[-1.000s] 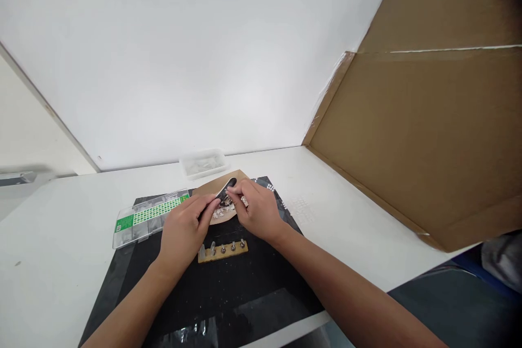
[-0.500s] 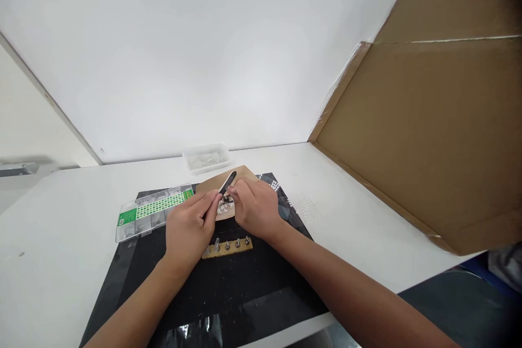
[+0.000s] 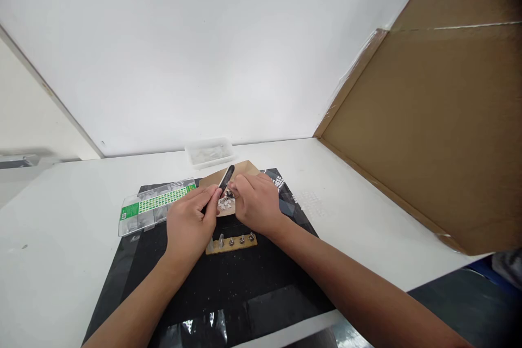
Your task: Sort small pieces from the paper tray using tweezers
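My left hand point(image 3: 191, 216) is closed around a dark nail file point(image 3: 227, 177) with a pale edge, its rounded end pointing up and away. Close beside it, my right hand point(image 3: 258, 201) is pinched near the file's flat side. Whatever sits between its fingertips is too small and hidden to name. Beneath both hands lies a brown paper sheet point(image 3: 248, 166) bearing small white pieces point(image 3: 225, 204). Nearer to me, a tan strip point(image 3: 232, 247) carries several upright pegs, some with clear tips; its left end is partly hidden by my left hand.
A clear compartment case point(image 3: 157, 205) with a green label lies left of my hands. Behind stands a translucent tray point(image 3: 209, 153) of clear pieces. A black mat point(image 3: 228, 293) covers the white table point(image 3: 49, 250). White bits point(image 3: 312, 204) lie at right, before a cardboard panel point(image 3: 428, 136).
The camera view has shifted slightly. The nail file now shows more of its dark face, and both hands keep nearly the same positions around it.
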`<action>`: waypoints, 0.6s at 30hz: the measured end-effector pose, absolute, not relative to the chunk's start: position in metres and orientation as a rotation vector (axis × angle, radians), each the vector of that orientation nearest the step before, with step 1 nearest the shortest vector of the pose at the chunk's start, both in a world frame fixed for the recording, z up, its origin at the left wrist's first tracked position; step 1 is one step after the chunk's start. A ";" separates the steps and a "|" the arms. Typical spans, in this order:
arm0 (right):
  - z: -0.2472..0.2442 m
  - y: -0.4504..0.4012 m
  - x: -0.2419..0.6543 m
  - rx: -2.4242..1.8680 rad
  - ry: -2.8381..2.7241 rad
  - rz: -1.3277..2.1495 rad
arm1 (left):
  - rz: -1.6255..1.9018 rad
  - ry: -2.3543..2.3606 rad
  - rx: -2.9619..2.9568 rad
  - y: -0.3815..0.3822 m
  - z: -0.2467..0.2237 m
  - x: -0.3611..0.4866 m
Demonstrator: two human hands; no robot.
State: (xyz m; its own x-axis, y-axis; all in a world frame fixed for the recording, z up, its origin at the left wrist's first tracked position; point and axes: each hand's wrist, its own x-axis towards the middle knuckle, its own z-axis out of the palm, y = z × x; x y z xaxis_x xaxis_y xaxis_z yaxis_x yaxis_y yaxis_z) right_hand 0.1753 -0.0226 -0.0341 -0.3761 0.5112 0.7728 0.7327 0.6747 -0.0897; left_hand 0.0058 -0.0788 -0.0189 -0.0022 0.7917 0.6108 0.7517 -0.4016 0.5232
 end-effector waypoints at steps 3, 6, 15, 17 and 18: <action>-0.032 -0.023 0.176 -0.970 -2.007 -0.327 | 1.390 1.657 2.170 -0.079 -0.018 0.006; -0.030 -0.024 0.175 -0.990 -2.000 -0.314 | 1.403 1.645 2.154 -0.079 -0.017 0.006; -0.030 -0.027 0.175 -0.936 -2.083 -0.350 | 1.344 1.618 2.187 -0.076 -0.021 0.004; -0.030 -0.027 0.175 -0.922 -2.112 -0.347 | 1.330 1.608 2.182 -0.076 -0.021 0.004; -0.030 -0.027 0.175 -0.952 -2.085 -0.357 | 1.333 1.614 2.173 -0.076 -0.020 0.004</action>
State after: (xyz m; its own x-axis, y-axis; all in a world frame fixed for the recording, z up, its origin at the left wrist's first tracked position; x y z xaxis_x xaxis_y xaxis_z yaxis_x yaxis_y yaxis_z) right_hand 0.1754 -0.0265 -0.0300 -0.3976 0.5076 0.7644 0.7329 0.6769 -0.0683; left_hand 0.0039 -0.0765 -0.0201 0.0407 0.8224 0.5675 0.7127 -0.4219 0.5603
